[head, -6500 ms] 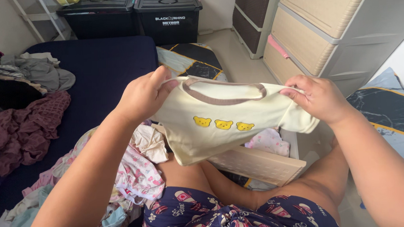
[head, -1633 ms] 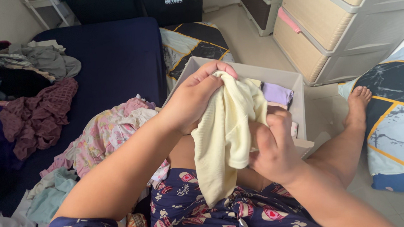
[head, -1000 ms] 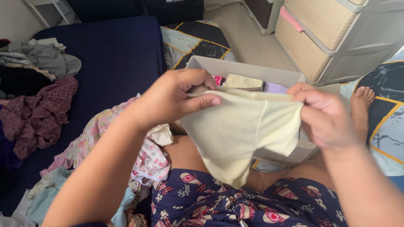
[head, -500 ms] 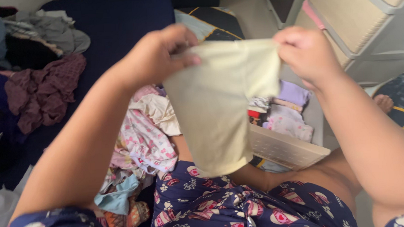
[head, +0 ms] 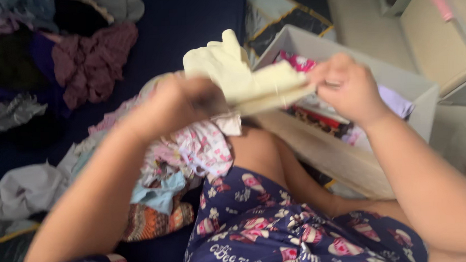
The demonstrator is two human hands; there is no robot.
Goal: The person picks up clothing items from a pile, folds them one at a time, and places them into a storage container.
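Observation:
A small pale yellow garment (head: 238, 75) is stretched flat between both hands, its far end flipped upward; the frame is motion-blurred. My left hand (head: 187, 99) grips its left edge and my right hand (head: 346, 87) grips its right edge. Both hands hover in front of a beige plastic drawer bin (head: 425, 101) that holds folded clothes in pink, lilac and red. My lap in dark blue patterned fabric (head: 279, 228) lies below.
A heap of loose clothes (head: 192, 153) lies beside my left thigh on a dark blue mattress (head: 186, 28). More crumpled garments, maroon (head: 91, 61) and grey, sit farther left. A beige drawer cabinet (head: 448, 32) stands at upper right.
The yellow garment hung down from both hands; now it is swung up and lies flat between them. The view has tilted down and left, and the hands are lower.

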